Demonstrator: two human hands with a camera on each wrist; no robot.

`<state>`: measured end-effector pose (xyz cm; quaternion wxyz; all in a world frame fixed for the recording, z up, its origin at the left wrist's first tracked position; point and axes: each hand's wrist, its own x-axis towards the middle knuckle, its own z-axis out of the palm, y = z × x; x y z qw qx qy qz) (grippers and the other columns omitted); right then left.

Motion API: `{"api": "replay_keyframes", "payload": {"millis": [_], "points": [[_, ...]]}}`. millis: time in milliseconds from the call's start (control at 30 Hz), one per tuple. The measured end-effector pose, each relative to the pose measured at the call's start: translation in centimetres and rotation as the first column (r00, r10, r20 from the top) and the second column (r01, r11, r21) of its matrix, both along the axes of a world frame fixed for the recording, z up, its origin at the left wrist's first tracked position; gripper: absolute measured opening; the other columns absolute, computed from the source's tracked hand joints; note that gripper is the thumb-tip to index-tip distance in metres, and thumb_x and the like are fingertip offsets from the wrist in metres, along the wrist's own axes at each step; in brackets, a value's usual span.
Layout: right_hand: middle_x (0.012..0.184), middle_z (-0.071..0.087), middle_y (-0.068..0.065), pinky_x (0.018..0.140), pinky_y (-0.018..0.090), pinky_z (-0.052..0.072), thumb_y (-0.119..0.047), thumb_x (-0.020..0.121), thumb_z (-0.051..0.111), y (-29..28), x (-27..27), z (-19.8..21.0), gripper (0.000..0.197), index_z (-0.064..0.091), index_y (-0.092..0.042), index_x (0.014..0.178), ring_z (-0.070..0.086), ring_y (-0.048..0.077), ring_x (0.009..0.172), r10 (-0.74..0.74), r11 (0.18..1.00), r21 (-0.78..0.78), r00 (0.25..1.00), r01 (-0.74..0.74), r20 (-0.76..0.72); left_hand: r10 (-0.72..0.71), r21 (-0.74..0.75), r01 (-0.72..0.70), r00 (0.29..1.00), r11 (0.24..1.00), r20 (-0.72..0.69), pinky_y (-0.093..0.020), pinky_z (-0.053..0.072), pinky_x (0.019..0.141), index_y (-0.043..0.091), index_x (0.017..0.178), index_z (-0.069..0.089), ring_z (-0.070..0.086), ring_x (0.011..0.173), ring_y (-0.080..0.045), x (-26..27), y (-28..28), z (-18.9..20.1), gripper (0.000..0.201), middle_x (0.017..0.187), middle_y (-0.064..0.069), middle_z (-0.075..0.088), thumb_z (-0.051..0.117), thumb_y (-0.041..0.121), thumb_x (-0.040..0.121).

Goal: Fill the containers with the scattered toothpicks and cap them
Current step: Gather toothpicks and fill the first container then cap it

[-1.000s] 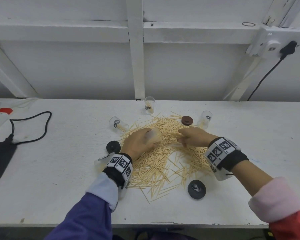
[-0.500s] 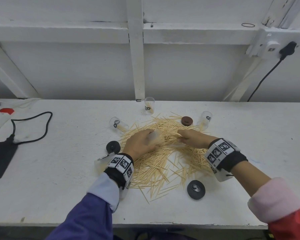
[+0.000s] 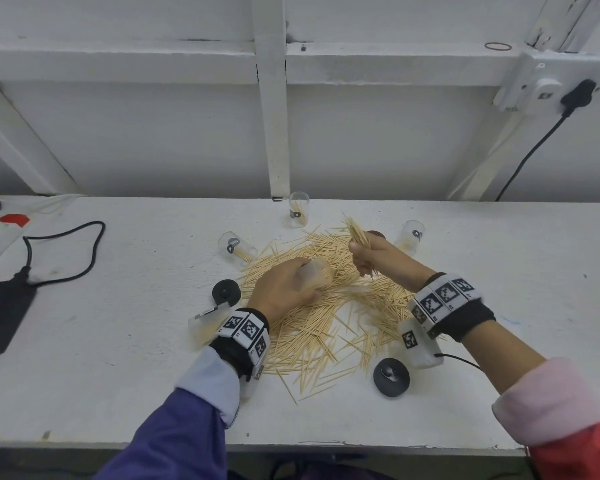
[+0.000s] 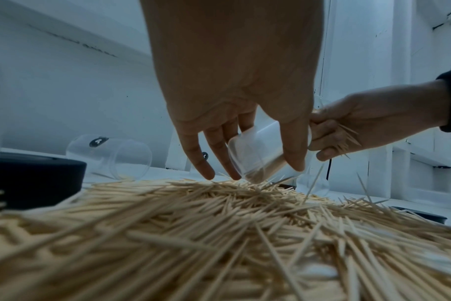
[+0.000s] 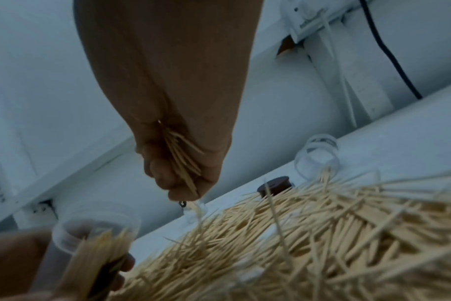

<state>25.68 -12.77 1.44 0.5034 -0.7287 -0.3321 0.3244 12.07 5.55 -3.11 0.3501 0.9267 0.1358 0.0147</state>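
1. A bundle of toothpicks (image 3: 357,233) is clenched in the right hand (image 3: 374,259), raised above the pile (image 3: 326,327).
2. A clear container (image 3: 314,273), tilted on the pile, is gripped by the left hand (image 3: 284,289).
3. Other containers and black caps (image 3: 391,376) are spread around the pile on the counter (image 3: 118,375).
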Motion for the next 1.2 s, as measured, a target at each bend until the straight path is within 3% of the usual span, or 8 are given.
{"api": "replay_keyframes", "payload": {"millis": [133,233,433,533,767,933,1033,1200], "points": [[0.066,0.036,-0.003,0.059,0.024,0.039,-0.029,0.102,0.041,0.7,-0.3,-0.1,0.019,0.035,-0.015,0.091,0.037,0.010,0.057,-0.109,0.982,0.135,0.981,0.131,-0.159,0.013,-0.003,-0.013,1.000,1.000,0.013,-0.037,0.051,0.083,0.033,0.120,0.058,0.059,0.095,-0.010,0.2,-0.6,0.1,0.054,0.106,0.015,0.065,0.076,0.052,0.072],[0.068,0.052,0.005,0.066,0.031,0.047,-0.032,0.103,0.037,1.6,-0.9,0.2,0.020,0.034,-0.013,0.098,0.053,0.018,0.059,-0.202,0.935,0.251,0.958,0.251,-0.203,0.013,0.004,-0.013,1.000,1.000,0.008,-0.033,0.049,0.078,0.032,0.121,0.057,0.060,0.093,-0.010,0.4,-1.2,0.7,0.056,0.105,0.016,0.064,0.074,0.056,0.073],[0.098,0.072,0.020,0.086,0.035,0.056,-0.034,0.105,0.031,3.6,-2.9,0.9,0.023,0.033,-0.012,0.106,0.071,0.036,0.087,-0.273,0.849,0.398,0.933,0.348,-0.233,0.003,0.010,-0.004,1.000,1.000,0.018,-0.035,0.050,0.082,0.029,0.126,0.056,0.061,0.096,-0.013,0.4,-1.8,1.6,0.059,0.109,0.013,0.065,0.073,0.055,0.076],[0.096,0.072,0.019,0.077,0.024,0.055,-0.033,0.105,0.031,4.2,-4.1,1.0,0.020,0.034,-0.015,0.099,0.071,0.031,0.089,-0.318,0.843,0.386,0.926,0.375,-0.205,-0.011,-0.010,0.011,0.999,1.000,0.047,-0.038,0.050,0.084,0.030,0.128,0.055,0.060,0.098,-0.013,0.2,-1.9,1.8,0.061,0.111,0.012,0.065,0.072,0.056,0.076],[0.092,0.073,0.016,0.083,0.028,0.053,-0.032,0.104,0.036,5.1,-5.2,0.0,0.020,0.036,-0.013,0.098,0.070,0.024,0.092,-0.378,0.819,0.403,0.912,0.409,-0.157,-0.002,0.006,0.002,0.995,1.000,0.095,-0.035,0.051,0.076,0.030,0.121,0.057,0.062,0.090,-0.013,0.0,-2.3,2.5,0.052,0.102,0.012,0.066,0.069,0.056,0.078],[0.096,0.075,-0.001,0.084,0.006,0.038,-0.035,0.104,0.036,5.4,-6.0,-0.4,0.029,0.041,-0.006,0.105,0.061,0.000,0.105,-0.410,0.826,0.389,0.908,0.409,-0.084,0.023,0.021,-0.025,0.993,0.999,0.114,-0.032,0.051,0.070,0.028,0.107,0.060,0.062,0.079,-0.009,0.0,-2.5,2.8,0.043,0.089,0.012,0.067,0.066,0.060,0.079],[0.104,0.070,-0.013,0.088,0.003,0.036,-0.037,0.102,0.039,5.4,-6.1,-0.8,0.041,0.049,0.000,0.116,0.054,-0.005,0.114,-0.379,0.849,0.365,0.922,0.382,-0.084,0.073,0.020,-0.076,0.990,0.997,0.119,-0.035,0.053,0.071,0.029,0.099,0.061,0.063,0.077,-0.009,0.1,-2.6,2.7,0.045,0.084,0.012,0.068,0.061,0.067,0.076],[0.120,0.054,-0.020,0.079,-0.003,0.038,-0.037,0.102,0.042,4.7,-6.0,-1.2,0.037,0.060,-0.016,0.126,0.047,-0.022,0.106,-0.369,0.874,0.288,0.920,0.392,-0.134,0.131,0.019,-0.136,0.977,0.990,0.166,-0.035,0.052,0.072,0.026,0.112,0.060,0.063,0.082,-0.014,0.0,-2.1,2.8,0.051,0.093,0.009,0.068,0.066,0.062,0.077]]}}
